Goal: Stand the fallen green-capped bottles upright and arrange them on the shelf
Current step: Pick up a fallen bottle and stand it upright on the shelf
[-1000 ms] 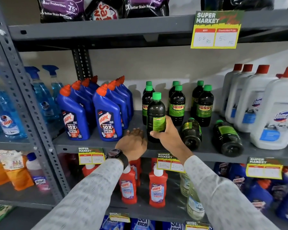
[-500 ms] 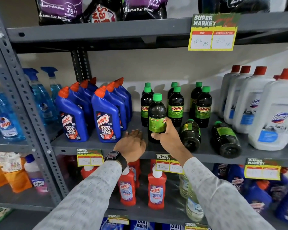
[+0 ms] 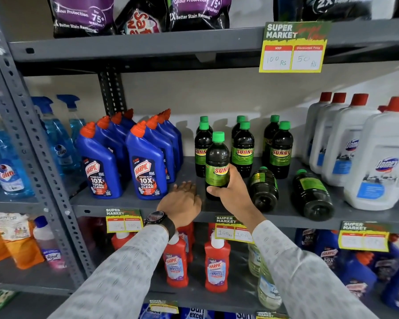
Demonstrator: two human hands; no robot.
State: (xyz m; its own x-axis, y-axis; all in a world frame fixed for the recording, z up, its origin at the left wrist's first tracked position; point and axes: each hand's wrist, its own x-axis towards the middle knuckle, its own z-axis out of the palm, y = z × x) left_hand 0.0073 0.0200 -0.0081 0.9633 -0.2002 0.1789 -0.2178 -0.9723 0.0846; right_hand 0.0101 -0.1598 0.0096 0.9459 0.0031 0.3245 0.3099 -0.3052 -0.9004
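My right hand (image 3: 230, 192) grips an upright dark green-capped bottle (image 3: 217, 162) at its lower half; the bottle stands on the grey shelf (image 3: 124, 204), label now facing me. Just left of it, my left hand (image 3: 182, 201) rests palm down on the shelf with fingers apart, holding nothing. Behind stand several upright green-capped bottles (image 3: 242, 148) in pairs. Two more green-capped bottles lie fallen on the shelf to the right, one (image 3: 264, 187) beside my right hand, the other (image 3: 311, 194) further right, bases toward me.
Blue Harpic bottles (image 3: 146, 162) with orange caps stand left of my hands. Large white jugs (image 3: 378, 162) with red caps stand at the right. Price tags (image 3: 234, 230) hang on the shelf's front edge. Red bottles (image 3: 217, 263) fill the shelf below.
The held bottle has been turned in my right hand, so its Sunny label now faces front. My left hand stays flat on the shelf.
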